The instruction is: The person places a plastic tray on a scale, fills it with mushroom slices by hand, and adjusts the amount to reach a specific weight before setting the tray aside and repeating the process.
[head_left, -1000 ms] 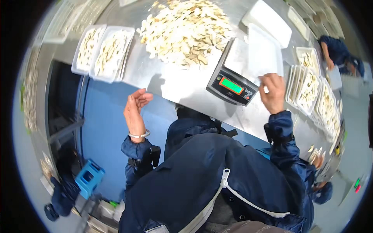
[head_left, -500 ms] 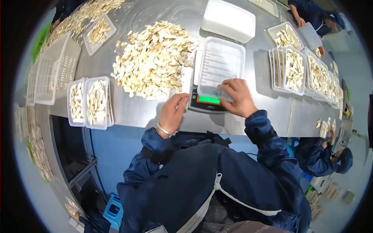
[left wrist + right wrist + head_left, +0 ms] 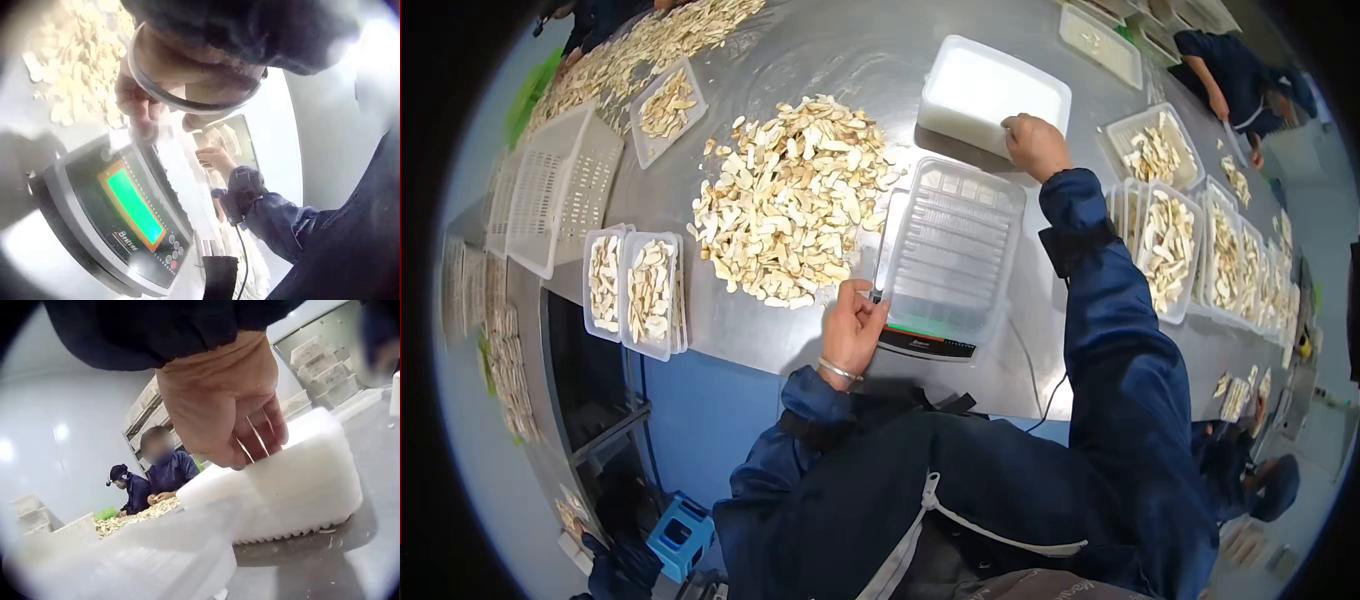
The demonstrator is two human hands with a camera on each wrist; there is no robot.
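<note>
Tray on scale: an empty clear tray is seen resting on the scale, close to the near edge of the table, just right of the loose pile of pale slices.
Change, left side: half a second earlier the left hand was laid at the scale's near-left corner; now the left hand is curled against the tray's near-left corner, fingers pinching its rim just above the lit green display.
Change, right side: the right hand was resting on the tray's near edge over the display; it has since been lifted off and carried toward the far edge.
Meaning: the tray appears to have been settled on the scale, and a further tray seems to be sought from the stack.
Left hand pose: wrist bent, forearm held low over the near edge, a bangle worn at the wrist.
Right hand pose: the arm is stretched fully across the table; the right hand is set on the near-right corner of the stack of white trays, fingertips curled over its top rim.
Right of the scale: filled trays are lined toward the right edge.
</note>
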